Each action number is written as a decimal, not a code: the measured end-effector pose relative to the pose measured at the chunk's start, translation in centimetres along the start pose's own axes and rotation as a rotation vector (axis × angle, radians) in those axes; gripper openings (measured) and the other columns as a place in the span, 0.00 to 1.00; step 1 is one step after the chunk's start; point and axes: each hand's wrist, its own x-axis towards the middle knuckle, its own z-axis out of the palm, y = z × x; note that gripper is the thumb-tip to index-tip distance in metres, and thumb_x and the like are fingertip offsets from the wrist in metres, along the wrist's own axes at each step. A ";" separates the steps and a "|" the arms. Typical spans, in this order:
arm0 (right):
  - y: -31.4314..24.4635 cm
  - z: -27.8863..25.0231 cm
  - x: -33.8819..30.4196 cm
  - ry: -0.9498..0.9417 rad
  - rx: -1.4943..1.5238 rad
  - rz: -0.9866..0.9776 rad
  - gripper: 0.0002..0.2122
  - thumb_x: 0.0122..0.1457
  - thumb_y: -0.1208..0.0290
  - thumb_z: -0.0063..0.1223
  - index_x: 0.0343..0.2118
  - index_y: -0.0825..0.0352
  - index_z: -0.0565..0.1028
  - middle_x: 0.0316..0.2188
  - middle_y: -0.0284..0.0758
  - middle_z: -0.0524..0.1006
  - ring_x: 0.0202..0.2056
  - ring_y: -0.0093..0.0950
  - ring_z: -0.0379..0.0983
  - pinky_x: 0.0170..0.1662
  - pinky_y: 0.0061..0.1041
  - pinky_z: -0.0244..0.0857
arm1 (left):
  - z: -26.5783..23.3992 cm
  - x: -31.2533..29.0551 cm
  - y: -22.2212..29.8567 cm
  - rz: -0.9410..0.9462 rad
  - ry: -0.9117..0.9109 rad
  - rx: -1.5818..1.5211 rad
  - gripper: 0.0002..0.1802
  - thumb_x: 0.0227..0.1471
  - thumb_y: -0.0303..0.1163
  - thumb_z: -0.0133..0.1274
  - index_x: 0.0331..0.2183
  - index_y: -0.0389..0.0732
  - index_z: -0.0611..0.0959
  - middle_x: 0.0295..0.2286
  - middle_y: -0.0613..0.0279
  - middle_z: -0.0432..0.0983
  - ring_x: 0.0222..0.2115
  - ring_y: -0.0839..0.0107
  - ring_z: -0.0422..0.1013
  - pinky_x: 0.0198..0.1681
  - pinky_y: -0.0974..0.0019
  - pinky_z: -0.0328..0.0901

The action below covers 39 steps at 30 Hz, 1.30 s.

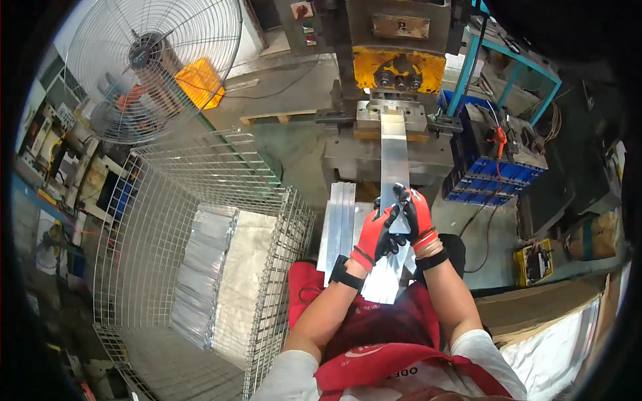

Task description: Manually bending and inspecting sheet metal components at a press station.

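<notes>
A long flat metal strip (394, 160) runs away from me, its far end lying on the die block (366, 121) of a press (401, 63). My left hand (376, 235), in a red and black glove, is closed on the near part of this strip from the left. From the right, my right hand (418, 217), gloved alike, grips the same part. The two hands nearly touch, and some fingertips are hidden. Below them, shiny strips (382, 284) lie close to my red apron. More metal strips (340, 220) are stacked just left of my left hand.
At left stands a wire mesh cage (144, 267) holding bundled metal strips (204, 274) and a pale sheet (244, 287). A large fan (148, 52) rises behind it. Blue crates (485, 180) stand right of the press, with a cable on the floor. A cardboard box (548, 301) is at lower right.
</notes>
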 end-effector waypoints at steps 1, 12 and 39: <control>0.3 -0.1 0.3 0.017 0.079 0.121 0.12 0.53 0.67 0.45 0.30 0.74 0.72 0.23 0.30 0.71 0.27 0.18 0.64 0.31 0.20 0.58 | -0.1 0.2 -0.3 0.022 0.014 -0.003 0.13 0.48 0.42 0.47 0.29 0.43 0.72 0.18 0.66 0.68 0.11 0.72 0.68 0.08 0.76 0.57; -4.5 1.9 0.0 0.078 -0.125 0.133 0.10 0.53 0.66 0.46 0.23 0.69 0.70 0.16 0.23 0.65 0.20 0.15 0.59 0.23 0.18 0.55 | -2.2 0.1 -2.7 0.107 -0.233 -0.228 0.17 0.52 0.39 0.41 0.41 0.38 0.69 0.33 0.63 0.69 0.26 0.78 0.69 0.23 0.76 0.67; -11.3 -1.5 -5.0 -0.632 -0.698 0.156 0.11 0.46 0.70 0.51 0.35 0.64 0.71 0.24 0.34 0.74 0.28 0.32 0.70 0.35 0.27 0.62 | -7.7 -14.8 6.6 0.684 0.489 1.388 0.37 0.40 0.40 0.54 0.51 0.43 0.59 0.41 0.52 0.67 0.39 0.63 0.67 0.39 0.67 0.63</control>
